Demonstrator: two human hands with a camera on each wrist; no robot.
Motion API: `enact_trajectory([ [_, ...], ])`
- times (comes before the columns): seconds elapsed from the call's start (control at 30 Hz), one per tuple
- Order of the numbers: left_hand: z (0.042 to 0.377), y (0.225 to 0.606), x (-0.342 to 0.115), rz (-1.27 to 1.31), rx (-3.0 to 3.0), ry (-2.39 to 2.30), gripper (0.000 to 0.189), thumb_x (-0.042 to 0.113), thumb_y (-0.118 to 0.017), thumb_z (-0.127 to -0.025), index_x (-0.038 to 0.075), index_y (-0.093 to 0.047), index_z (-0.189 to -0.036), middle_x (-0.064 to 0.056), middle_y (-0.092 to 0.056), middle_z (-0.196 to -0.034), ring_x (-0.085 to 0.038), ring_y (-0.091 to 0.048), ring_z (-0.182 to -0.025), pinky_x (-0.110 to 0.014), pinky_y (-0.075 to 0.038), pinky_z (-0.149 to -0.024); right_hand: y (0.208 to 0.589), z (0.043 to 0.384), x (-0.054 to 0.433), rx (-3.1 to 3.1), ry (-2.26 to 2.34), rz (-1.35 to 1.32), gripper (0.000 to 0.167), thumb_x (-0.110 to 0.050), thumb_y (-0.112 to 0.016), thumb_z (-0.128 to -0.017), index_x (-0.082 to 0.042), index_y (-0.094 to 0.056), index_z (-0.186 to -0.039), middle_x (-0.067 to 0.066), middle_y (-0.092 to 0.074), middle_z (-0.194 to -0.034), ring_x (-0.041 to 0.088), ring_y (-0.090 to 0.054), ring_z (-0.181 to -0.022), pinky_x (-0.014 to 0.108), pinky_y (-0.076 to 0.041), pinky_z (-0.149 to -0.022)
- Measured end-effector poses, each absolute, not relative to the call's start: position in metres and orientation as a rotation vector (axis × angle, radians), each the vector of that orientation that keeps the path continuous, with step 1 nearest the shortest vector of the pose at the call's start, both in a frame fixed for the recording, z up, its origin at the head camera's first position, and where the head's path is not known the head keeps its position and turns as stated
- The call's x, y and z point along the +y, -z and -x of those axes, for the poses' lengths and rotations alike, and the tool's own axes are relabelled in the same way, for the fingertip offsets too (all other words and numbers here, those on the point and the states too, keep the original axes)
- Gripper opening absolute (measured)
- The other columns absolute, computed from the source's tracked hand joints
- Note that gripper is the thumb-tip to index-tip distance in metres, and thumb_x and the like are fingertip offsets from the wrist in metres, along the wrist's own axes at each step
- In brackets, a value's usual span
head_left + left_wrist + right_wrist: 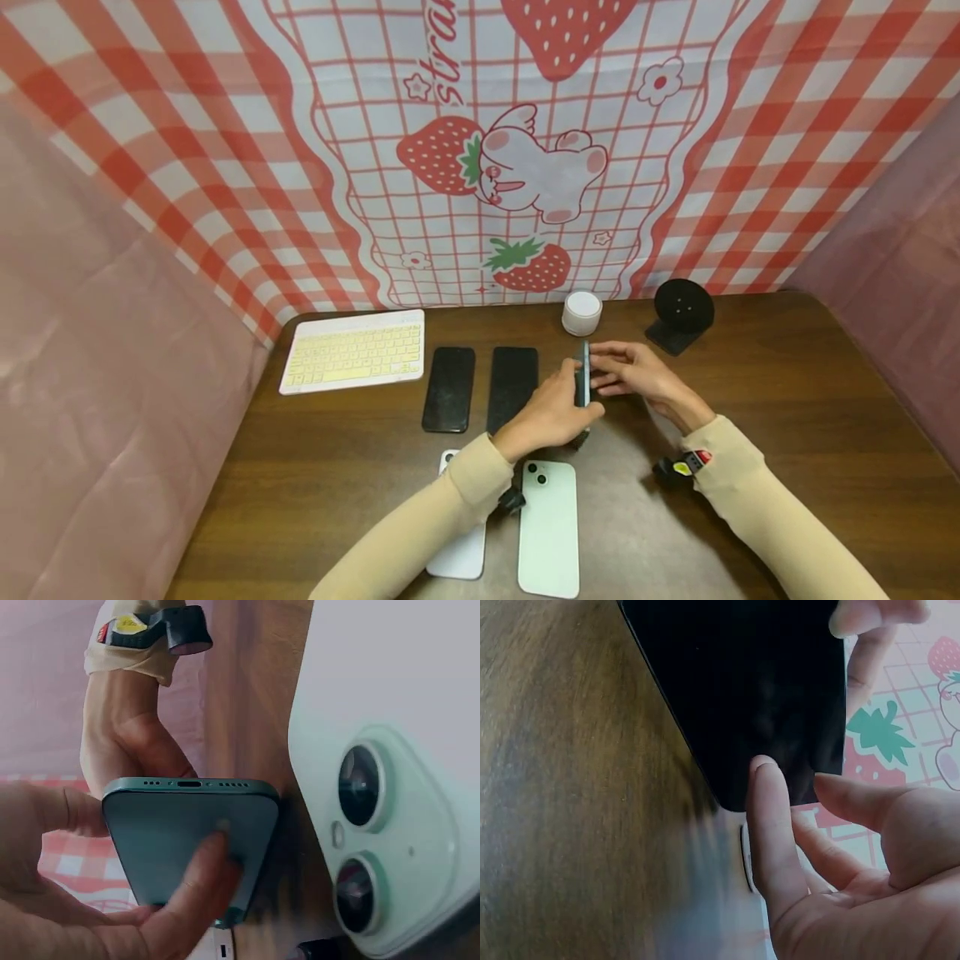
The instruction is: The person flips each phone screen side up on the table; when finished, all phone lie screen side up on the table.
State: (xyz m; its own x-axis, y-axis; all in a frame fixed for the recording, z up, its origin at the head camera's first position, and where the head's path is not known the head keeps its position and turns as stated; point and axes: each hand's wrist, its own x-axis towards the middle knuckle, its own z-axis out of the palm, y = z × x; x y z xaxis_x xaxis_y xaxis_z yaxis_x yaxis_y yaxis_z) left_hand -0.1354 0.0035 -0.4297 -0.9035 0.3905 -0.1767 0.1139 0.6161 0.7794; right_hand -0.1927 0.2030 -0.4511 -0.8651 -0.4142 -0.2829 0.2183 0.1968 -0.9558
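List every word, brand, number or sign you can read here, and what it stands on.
"stra": on the cloth, sideways, the rest cut off by the picture's edge.
Keyboard: key marks too small to read.
Labels on the right wrist's camera: too blurred.
Held phone, pale green phone: none readable.

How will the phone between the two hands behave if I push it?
The phone will probably stay stiff, being a flat slab with straight sides. Its glossy black screen suggests a slippery face. Held edge-up with a narrow side showing, it could topple if the left hand released it.
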Motion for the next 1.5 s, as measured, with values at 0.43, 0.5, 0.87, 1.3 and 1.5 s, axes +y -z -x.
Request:
enact_trajectory([
  [0.43, 0.142, 0.43, -0.009, -0.422, 2.451, -1.368, 0.057, 0.015, -0.067, -0.095, 0.006, -0.046, -0.147, -0.021, -0.067, -0.133, -0.023, -0.075, -0.1, -0.026, -0.057, -0.076, 0.459, 0.187, 0.202, 2.1, 1.584, 0.146, 0.054, -0.017, -0.06, -0.106, 0.011, -0.044, -0.149, 0.031, -0.067, -0.131, 0.014, -0.077, -0.091, 0.028, -0.063, -0.079],
  [0.5, 0.142, 0.431, -0.011, -0.399, 2.43, -1.407, 0.059, 0.012, -0.069, -0.093, 0.005, -0.046, -0.147, -0.021, -0.067, -0.132, -0.022, -0.076, -0.098, -0.025, -0.057, -0.074, 0.458, 0.186, 0.201, 2.112, 1.577, 0.142, 0.056, -0.018, -0.062, -0.105, 0.012, -0.044, -0.149, 0.033, -0.067, -0.129, 0.015, -0.077, -0.09, 0.029, -0.063, -0.078],
  [0.87, 0.143, 0.434, -0.02, -0.266, 2.379, -1.512, 0.06, 0.0, -0.073, -0.087, -0.001, -0.051, -0.143, -0.018, -0.068, -0.117, -0.025, -0.078, -0.084, -0.024, -0.054, -0.064, 0.452, 0.181, 0.198, 2.241, 1.483, 0.121, 0.065, -0.022, -0.072, -0.099, 0.013, -0.046, -0.147, 0.021, -0.071, -0.113, 0.019, -0.076, -0.087, 0.032, -0.063, -0.073],
  [1.3, 0.145, 0.438, -0.022, -0.252, 2.486, -1.385, 0.06, 0.001, -0.081, -0.081, -0.004, -0.059, -0.136, -0.016, -0.071, -0.106, -0.013, -0.071, -0.072, -0.023, -0.054, -0.073, 0.457, 0.179, 0.198, 2.353, 1.453, 0.124, 0.062, -0.014, -0.08, -0.092, 0.011, -0.052, -0.141, 0.015, -0.068, -0.103, 0.015, -0.074, -0.077, 0.03, -0.062, -0.067],
  [1.5, 0.145, 0.44, -0.021, -0.286, 2.498, -1.349, 0.059, 0.0, -0.082, -0.082, -0.006, -0.058, -0.135, -0.017, -0.071, -0.106, -0.015, -0.072, -0.076, -0.023, -0.056, -0.07, 0.457, 0.178, 0.2, 2.385, 1.449, 0.094, 0.062, -0.014, -0.082, -0.09, 0.008, -0.054, -0.141, 0.013, -0.067, -0.101, 0.015, -0.073, -0.075, 0.03, -0.061, -0.066],
])
